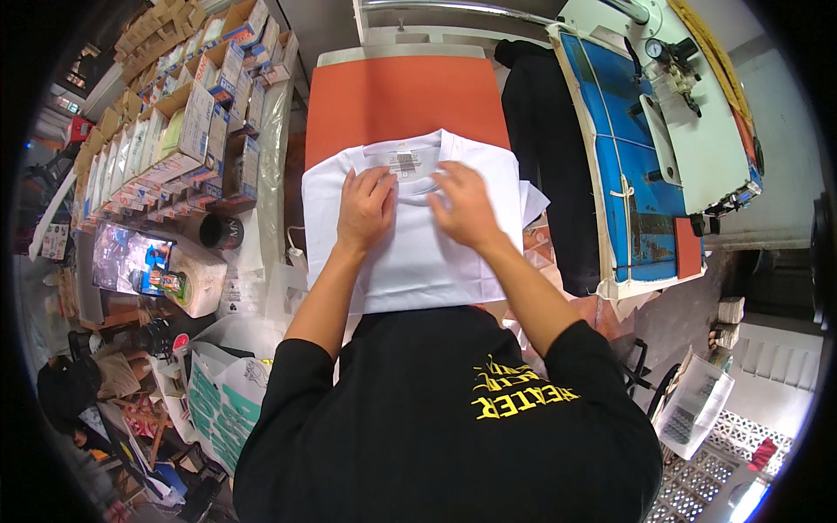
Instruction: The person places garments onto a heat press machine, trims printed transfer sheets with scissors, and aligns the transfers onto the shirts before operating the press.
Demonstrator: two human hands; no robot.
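A white T-shirt (427, 261) lies on the orange-red board (401, 96), its neckline toward the far end. Inside the collar a dark printed patch (405, 166) shows. My left hand (366, 209) rests on the shirt just left of the neckline, fingers stretched out over the cloth. To the right of the neckline is my right hand (466, 207), slightly blurred, its fingers and thumb apart beside the collar's edge. Neither hand has anything in its grasp. At the right, a sleeve (534, 202) sticks out past the board's side.
Open cardboard boxes (187, 131) are stacked at the left, above a lit screen (131, 259) and a dark mug (221, 231). A blue-topped press (610, 148) with a pressure gauge (654, 49) stands at the right. Black fabric (549, 166) hangs between board and press.
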